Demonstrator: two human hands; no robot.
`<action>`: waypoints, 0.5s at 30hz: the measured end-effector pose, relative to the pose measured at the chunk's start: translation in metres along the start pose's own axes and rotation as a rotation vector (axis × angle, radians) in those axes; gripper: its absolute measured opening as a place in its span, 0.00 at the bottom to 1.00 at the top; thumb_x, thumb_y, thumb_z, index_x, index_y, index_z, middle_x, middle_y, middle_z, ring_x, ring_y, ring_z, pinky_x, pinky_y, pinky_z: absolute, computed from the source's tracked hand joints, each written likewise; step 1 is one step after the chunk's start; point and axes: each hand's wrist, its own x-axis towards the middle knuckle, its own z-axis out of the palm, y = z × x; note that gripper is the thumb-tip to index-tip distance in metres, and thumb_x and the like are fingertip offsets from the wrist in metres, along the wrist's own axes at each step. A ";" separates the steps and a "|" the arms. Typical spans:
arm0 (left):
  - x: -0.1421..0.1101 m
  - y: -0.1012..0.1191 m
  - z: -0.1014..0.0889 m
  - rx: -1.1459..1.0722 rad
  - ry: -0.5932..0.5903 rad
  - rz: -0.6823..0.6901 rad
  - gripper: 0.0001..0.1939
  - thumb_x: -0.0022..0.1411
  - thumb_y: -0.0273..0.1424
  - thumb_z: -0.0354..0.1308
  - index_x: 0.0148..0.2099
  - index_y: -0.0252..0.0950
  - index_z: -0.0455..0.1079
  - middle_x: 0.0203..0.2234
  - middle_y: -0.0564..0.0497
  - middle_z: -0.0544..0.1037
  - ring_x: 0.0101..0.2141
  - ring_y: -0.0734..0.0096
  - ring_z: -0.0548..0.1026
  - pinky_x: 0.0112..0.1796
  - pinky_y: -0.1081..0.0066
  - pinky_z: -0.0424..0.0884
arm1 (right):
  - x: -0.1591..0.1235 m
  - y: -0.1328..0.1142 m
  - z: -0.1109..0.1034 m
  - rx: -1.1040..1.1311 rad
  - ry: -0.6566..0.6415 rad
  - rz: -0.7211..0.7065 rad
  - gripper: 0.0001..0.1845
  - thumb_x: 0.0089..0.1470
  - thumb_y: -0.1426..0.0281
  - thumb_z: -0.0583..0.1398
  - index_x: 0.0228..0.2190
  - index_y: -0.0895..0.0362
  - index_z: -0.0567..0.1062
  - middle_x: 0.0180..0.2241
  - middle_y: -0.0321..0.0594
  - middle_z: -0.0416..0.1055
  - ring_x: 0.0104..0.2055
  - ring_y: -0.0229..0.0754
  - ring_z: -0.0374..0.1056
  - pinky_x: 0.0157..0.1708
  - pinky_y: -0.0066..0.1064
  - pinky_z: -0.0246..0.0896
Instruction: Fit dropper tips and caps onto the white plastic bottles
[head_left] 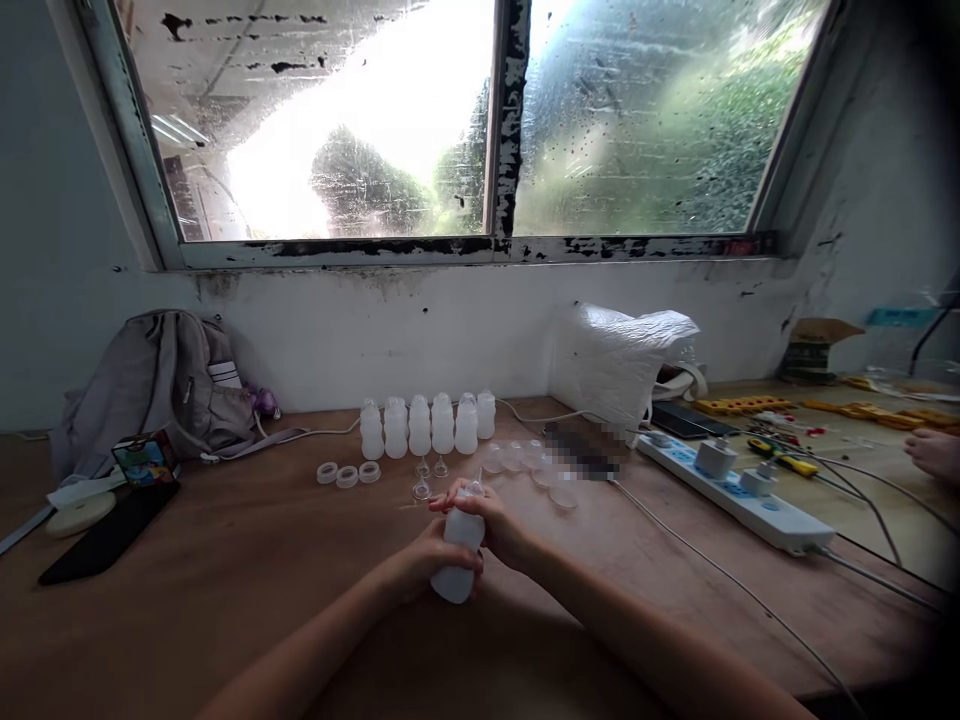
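Note:
A frosted white baby bottle (454,583) is tilted in front of me, held between both hands. My left hand (429,555) wraps round its body. My right hand (496,520) is closed about the bottle's top, where a clear teat pokes up between the fingers; the collar is mostly hidden. Just beyond my hands lie a few clear teats (422,490). To their left are three white collar rings (347,477). Several clear round caps (564,497) are spread out on the right. A row of several frosted bottles (420,428) stands upright behind the teats.
A grey backpack (161,380), a small colourful box (146,458) and a black flat object (109,535) occupy the left. On the right are a white power strip (750,500) with cables, a silvery padded bag (615,350) and yellow-handled pliers (784,458). Another person's hand (934,452) shows at the right edge.

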 end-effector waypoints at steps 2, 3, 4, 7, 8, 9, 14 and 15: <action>0.005 0.000 0.002 0.144 0.117 0.115 0.14 0.40 0.23 0.55 0.34 0.32 0.62 0.20 0.54 0.66 0.20 0.74 0.65 0.21 0.74 0.61 | 0.001 0.000 0.000 0.006 -0.005 -0.035 0.06 0.40 0.67 0.59 0.23 0.58 0.68 0.30 0.41 0.72 0.41 0.46 0.64 0.38 0.35 0.57; 0.007 0.000 0.004 0.220 0.173 0.175 0.14 0.38 0.22 0.56 0.33 0.32 0.63 0.21 0.54 0.66 0.22 0.74 0.65 0.22 0.74 0.61 | 0.001 -0.001 0.000 0.005 -0.014 -0.058 0.06 0.40 0.68 0.59 0.22 0.58 0.68 0.29 0.41 0.72 0.43 0.47 0.63 0.40 0.37 0.56; 0.009 -0.001 0.005 0.296 0.224 0.223 0.14 0.37 0.21 0.56 0.32 0.32 0.63 0.22 0.54 0.66 0.24 0.73 0.65 0.23 0.75 0.60 | 0.001 -0.002 0.000 -0.001 -0.024 -0.078 0.06 0.40 0.68 0.60 0.22 0.58 0.68 0.28 0.41 0.72 0.44 0.48 0.62 0.42 0.38 0.55; 0.011 -0.005 0.005 0.501 0.346 0.264 0.15 0.37 0.21 0.56 0.32 0.33 0.64 0.24 0.53 0.67 0.27 0.71 0.66 0.24 0.75 0.60 | 0.001 -0.006 0.002 -0.039 -0.044 -0.118 0.05 0.40 0.69 0.60 0.23 0.58 0.69 0.28 0.41 0.72 0.45 0.48 0.62 0.44 0.40 0.53; 0.011 -0.007 0.004 0.557 0.380 0.263 0.15 0.38 0.22 0.57 0.33 0.33 0.65 0.24 0.52 0.68 0.26 0.70 0.66 0.24 0.75 0.60 | 0.000 -0.007 0.002 -0.057 -0.050 -0.128 0.05 0.40 0.69 0.60 0.23 0.57 0.69 0.28 0.41 0.71 0.45 0.48 0.62 0.45 0.41 0.52; 0.011 -0.010 0.002 0.602 0.409 0.266 0.15 0.38 0.23 0.58 0.34 0.34 0.65 0.25 0.52 0.68 0.26 0.69 0.66 0.24 0.74 0.60 | 0.000 -0.008 0.002 -0.077 -0.058 -0.137 0.06 0.41 0.68 0.60 0.23 0.57 0.69 0.29 0.41 0.71 0.45 0.47 0.62 0.46 0.41 0.51; 0.013 -0.022 -0.014 0.713 0.537 0.333 0.22 0.40 0.27 0.59 0.42 0.38 0.64 0.32 0.49 0.71 0.32 0.62 0.68 0.32 0.69 0.62 | 0.002 -0.013 -0.006 -0.207 -0.158 -0.161 0.09 0.40 0.67 0.62 0.27 0.56 0.70 0.34 0.41 0.70 0.47 0.46 0.60 0.48 0.41 0.49; 0.013 -0.022 -0.019 0.739 0.557 0.348 0.24 0.40 0.27 0.59 0.44 0.38 0.63 0.35 0.47 0.70 0.34 0.60 0.68 0.34 0.68 0.62 | 0.004 -0.014 -0.009 -0.254 -0.182 -0.145 0.11 0.39 0.67 0.62 0.29 0.56 0.71 0.36 0.41 0.70 0.47 0.46 0.60 0.48 0.40 0.49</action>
